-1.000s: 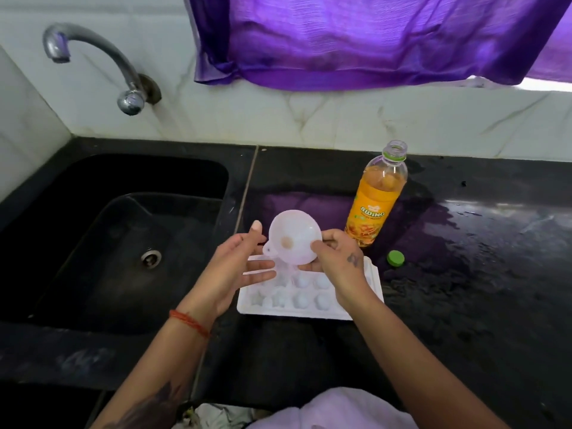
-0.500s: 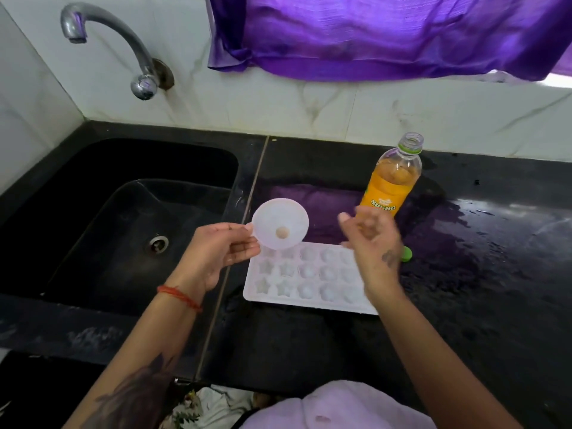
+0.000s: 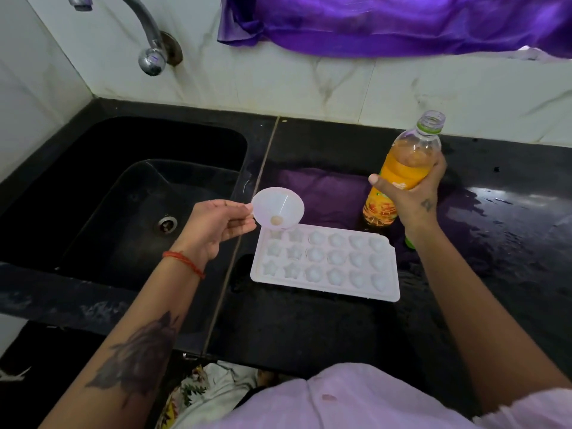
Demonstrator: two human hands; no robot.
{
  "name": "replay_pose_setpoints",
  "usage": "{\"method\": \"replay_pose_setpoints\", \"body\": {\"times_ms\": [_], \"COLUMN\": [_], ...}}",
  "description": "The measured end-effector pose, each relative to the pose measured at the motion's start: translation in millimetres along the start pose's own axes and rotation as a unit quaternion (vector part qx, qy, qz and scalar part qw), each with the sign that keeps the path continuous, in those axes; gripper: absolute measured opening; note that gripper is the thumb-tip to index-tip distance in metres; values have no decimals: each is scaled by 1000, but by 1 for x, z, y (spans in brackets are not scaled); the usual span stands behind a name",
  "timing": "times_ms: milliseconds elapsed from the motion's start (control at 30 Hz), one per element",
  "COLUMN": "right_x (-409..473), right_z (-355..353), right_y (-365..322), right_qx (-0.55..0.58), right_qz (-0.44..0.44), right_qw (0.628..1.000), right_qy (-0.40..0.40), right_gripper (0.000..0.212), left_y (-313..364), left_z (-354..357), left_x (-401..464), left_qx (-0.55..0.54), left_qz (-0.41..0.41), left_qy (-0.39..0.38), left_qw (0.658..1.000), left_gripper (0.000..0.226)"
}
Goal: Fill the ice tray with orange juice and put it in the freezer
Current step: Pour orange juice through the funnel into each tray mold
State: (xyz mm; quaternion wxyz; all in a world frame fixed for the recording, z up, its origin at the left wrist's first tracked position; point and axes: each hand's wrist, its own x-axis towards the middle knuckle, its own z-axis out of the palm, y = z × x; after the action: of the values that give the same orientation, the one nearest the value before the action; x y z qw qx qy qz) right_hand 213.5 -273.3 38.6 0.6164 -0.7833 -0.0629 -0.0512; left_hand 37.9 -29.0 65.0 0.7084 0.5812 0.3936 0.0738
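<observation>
A white ice tray (image 3: 325,264) with star and round cells lies flat on the black counter (image 3: 309,329); its cells look empty. My left hand (image 3: 216,224) pinches the tab of a small white funnel (image 3: 277,207), held just above the tray's far left corner. My right hand (image 3: 411,188) is wrapped around the middle of an uncapped bottle of orange juice (image 3: 399,171), which stands upright behind the tray's far right corner. The green cap (image 3: 409,242) peeks out beside my right wrist.
A deep black sink (image 3: 130,193) with a drain lies to the left, under a chrome tap (image 3: 145,32). The counter to the right is wet (image 3: 510,218). A purple curtain (image 3: 387,23) hangs over the white marble wall behind.
My right hand let go of the funnel, reached right and closed around the juice bottle. My left hand kept the funnel and shifted it to the tray's far left corner.
</observation>
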Motion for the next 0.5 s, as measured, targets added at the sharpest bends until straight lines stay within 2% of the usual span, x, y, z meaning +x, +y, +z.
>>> {"method": "replay_pose_setpoints", "body": {"times_ms": [233,367,500], "right_x": [6,3,-5], "right_z": [6,10,13], "right_y": [0,-7,-14], "right_qx": [-57,-124,-190], "right_qz": [-27,-98,-177], "right_qw": [998,987,962], "right_qy": [29,-20,-84], "right_gripper": [81,77,72], "left_y": [-10,-15,-18], "left_z": [-1,-3,-3], "left_x": [7,9,9], "left_qx": [5,7,-4], "left_qz": [-7,-9,-14], "left_qy": [17,14,14], "left_qw": [1000,1000,1000], "left_gripper": [1,1,1]}}
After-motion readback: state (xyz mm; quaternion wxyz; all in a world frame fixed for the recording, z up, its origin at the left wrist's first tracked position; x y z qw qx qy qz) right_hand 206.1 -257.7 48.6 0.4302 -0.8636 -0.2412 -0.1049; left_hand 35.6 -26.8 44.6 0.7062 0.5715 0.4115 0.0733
